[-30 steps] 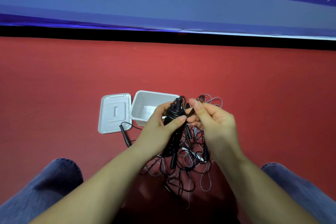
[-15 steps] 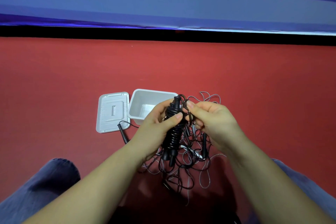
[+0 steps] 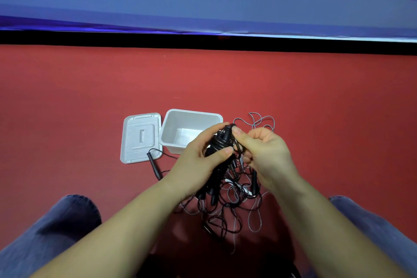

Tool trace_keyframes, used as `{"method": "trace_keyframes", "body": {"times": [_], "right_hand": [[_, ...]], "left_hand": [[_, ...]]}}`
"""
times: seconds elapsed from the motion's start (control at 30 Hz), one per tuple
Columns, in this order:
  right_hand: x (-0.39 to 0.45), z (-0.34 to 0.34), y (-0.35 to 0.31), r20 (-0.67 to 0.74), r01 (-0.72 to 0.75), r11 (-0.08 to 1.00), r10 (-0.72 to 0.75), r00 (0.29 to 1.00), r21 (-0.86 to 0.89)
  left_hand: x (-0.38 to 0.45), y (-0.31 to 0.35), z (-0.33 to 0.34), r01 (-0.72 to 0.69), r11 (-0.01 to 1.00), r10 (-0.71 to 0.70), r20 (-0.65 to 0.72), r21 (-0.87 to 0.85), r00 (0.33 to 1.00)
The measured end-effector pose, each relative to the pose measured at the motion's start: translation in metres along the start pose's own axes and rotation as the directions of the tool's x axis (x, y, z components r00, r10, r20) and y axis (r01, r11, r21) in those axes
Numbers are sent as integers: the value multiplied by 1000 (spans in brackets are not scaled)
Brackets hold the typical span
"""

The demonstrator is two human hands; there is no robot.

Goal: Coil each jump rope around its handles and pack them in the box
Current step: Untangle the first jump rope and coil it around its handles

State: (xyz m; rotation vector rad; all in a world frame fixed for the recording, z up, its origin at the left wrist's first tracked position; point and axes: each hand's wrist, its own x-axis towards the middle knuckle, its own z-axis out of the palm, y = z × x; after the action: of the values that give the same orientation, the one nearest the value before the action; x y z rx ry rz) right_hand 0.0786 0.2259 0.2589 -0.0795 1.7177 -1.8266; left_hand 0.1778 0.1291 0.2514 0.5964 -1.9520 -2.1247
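Note:
My left hand (image 3: 200,160) grips a pair of black jump rope handles (image 3: 220,142) with black cord coiled around them, held upright above the floor. My right hand (image 3: 264,153) pinches the cord right beside the top of the handles. Below both hands lies a tangle of black and grey jump ropes (image 3: 234,205) on the red floor. The open white box (image 3: 191,130) stands just behind my left hand, and it looks empty. One loose black handle (image 3: 154,165) lies left of my left wrist.
The white box lid (image 3: 141,137) lies flat left of the box, its near corner under the loose handle's cord. My knees in blue jeans (image 3: 56,228) flank the pile. A black strip and blue wall (image 3: 203,7) bound the red floor (image 3: 90,97) at the back.
My right hand has moved in closer to the top of the handles, carrying the cord around them. My left hand has kept its hold on the handles.

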Motion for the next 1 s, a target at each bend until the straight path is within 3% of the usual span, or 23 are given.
{"method": "trace_keyframes", "body": {"times": [0.07,0.17,0.57,0.9,1.0], "right_hand": [[-3,5,4,-78,104,995,-104,991,-9],[-8,8,6,-109,148,988,-152,982,-42],[-8,3,-2,117,17,999,-13,993,-35],[-7,4,-3,48,20,991,-14,999,-131],[-10,6,-1,23,100,975,-97,995,-199]], "left_hand": [[0,-2,2,18,999,-19,-10,-46,1000],[1,-5,1,42,998,-43,-22,-48,999],[4,-3,-7,53,998,-49,-101,36,994],[0,0,-4,-8,986,26,-108,165,994],[-1,0,-2,-11,984,31,-114,176,993]]}}
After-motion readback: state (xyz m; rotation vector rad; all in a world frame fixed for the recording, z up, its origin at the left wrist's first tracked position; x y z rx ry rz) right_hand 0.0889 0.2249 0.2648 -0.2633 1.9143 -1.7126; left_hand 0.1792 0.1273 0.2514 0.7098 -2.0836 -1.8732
